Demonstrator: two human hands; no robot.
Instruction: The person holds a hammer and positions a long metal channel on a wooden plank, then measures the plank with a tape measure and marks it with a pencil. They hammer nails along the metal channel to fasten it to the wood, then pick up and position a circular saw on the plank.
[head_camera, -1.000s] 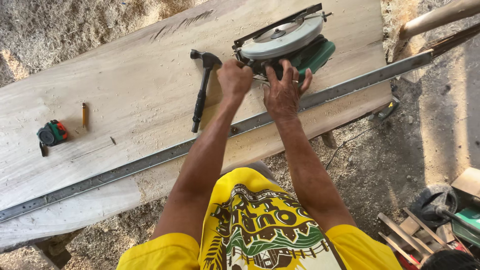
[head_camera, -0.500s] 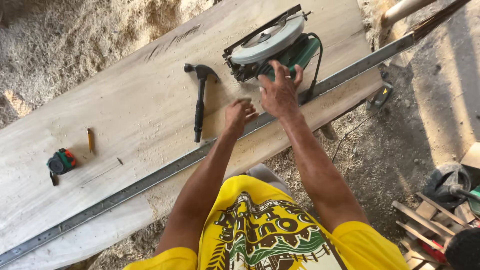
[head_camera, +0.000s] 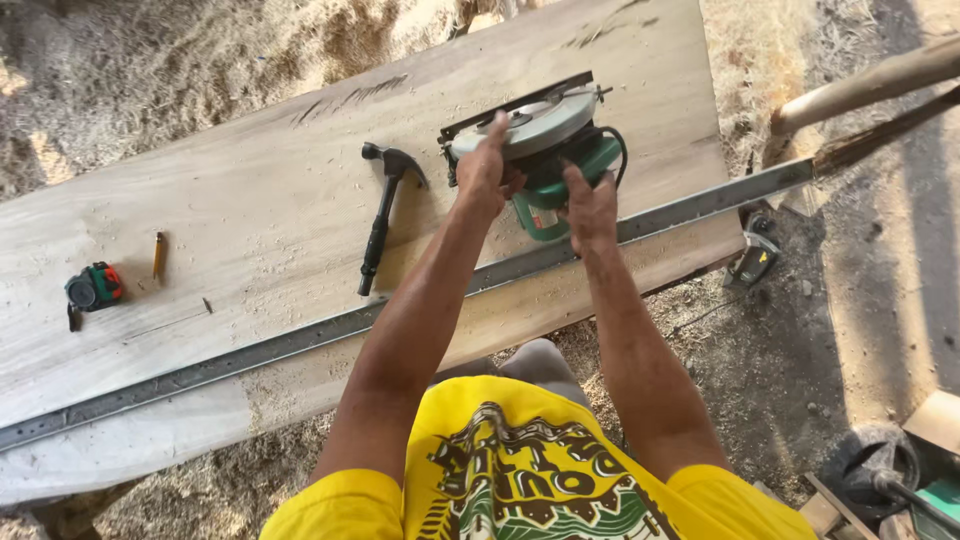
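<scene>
A green circular saw (head_camera: 548, 140) with a grey blade guard lies on a wide pale wooden slab (head_camera: 250, 220). My left hand (head_camera: 484, 170) rests on the saw's guard and front edge, fingers curled over it. My right hand (head_camera: 590, 205) grips the saw's green handle from the near side. A long grey metal straightedge (head_camera: 300, 340) runs along the slab's near edge, passing under my forearms. A black-handled claw hammer (head_camera: 383, 215) lies just left of the saw.
A green and red tape measure (head_camera: 93, 288) and a short pencil (head_camera: 157, 254) lie at the slab's left. Sawdust covers the ground. A wooden pole (head_camera: 870, 85) crosses the top right. Tools and scrap sit at the bottom right (head_camera: 880, 470).
My left hand has moved up from the slab onto the saw's guard. My right hand has shifted down onto the green handle. The camera view has swung slightly.
</scene>
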